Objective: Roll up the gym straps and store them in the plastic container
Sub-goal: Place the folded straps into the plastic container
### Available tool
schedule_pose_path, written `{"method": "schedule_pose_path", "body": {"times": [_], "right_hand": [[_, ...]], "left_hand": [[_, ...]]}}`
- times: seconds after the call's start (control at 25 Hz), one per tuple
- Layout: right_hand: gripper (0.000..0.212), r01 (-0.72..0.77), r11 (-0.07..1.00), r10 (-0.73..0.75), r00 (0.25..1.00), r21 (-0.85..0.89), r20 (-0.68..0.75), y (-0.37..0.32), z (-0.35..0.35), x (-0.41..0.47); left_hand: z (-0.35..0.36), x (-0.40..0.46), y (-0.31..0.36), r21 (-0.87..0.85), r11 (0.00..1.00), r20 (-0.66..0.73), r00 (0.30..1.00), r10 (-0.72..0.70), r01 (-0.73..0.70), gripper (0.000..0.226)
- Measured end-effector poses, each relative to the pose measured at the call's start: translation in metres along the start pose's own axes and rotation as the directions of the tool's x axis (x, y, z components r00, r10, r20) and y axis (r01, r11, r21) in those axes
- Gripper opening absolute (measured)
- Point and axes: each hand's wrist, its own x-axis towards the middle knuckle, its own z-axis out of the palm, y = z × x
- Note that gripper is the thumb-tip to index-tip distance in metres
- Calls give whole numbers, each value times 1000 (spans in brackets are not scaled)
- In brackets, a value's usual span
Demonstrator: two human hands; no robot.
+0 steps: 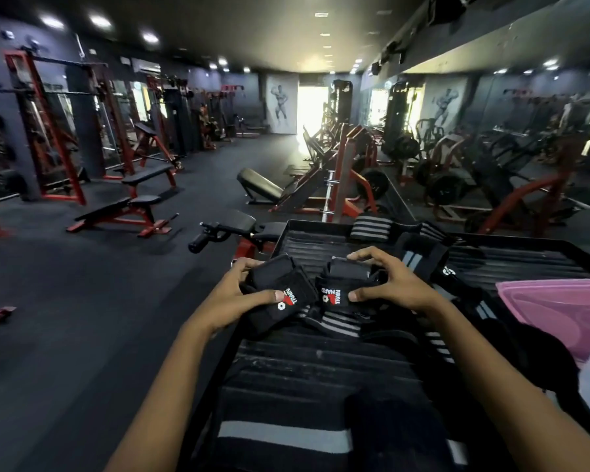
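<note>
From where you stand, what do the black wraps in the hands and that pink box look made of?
Black wraps: seemingly woven elastic fabric, matte, with printed logo patches. Pink box: likely translucent plastic, glossy; light shines off its smooth surface.

1. The tray's [288, 229] near ribbed middle is left bare.
2. Its right side is crowded by loose straps [440, 264].
3. The right edge is blocked by the pink container [556, 308].

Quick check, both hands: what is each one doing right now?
Left hand: grips the left black strap.
Right hand: grips the right black strap.
</note>
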Motion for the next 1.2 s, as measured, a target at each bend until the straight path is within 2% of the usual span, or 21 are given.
{"method": "schedule_pose_path", "body": {"times": [0.16, 0.24, 0.36, 0.48, 0.68, 0.92, 1.04, 1.2], "right_hand": [[57, -7, 999, 6, 1000, 48, 19, 1, -6, -12], [56, -39, 992, 42, 999, 122, -22, 3, -9, -16], [51, -85, 956, 101, 994, 282, -44, 2, -12, -22], [49, -89, 942, 106, 994, 324, -33, -7, -16, -22], [50, -11, 976, 41, 990, 216, -133, -42, -43, -48], [64, -39, 990, 80, 948, 136, -308, -109, -109, -139], [61, -109, 991, 130, 893, 72, -430, -130, -146, -200], [58, -338, 941, 289, 800, 3, -526, -119, -190, -273]], "left_hand": [[6, 24, -3, 111, 990, 46, 994, -95, 90, 64], [10, 29, -5, 82, 991, 56, 992, -115, 110, 62], [17, 27, -4, 0, 998, 63, 996, -70, 71, 51], [19, 26, 2, -91, 995, 53, 998, -24, 29, 55], [27, 24, 35, -181, 980, 84, 991, 104, -88, 59], [72, 25, 105, -205, 947, 241, 925, 294, -248, 59], [120, 17, 144, -210, 920, 332, 861, 385, -331, 56], [200, 7, 181, -230, 898, 414, 797, 440, -376, 48]]}}
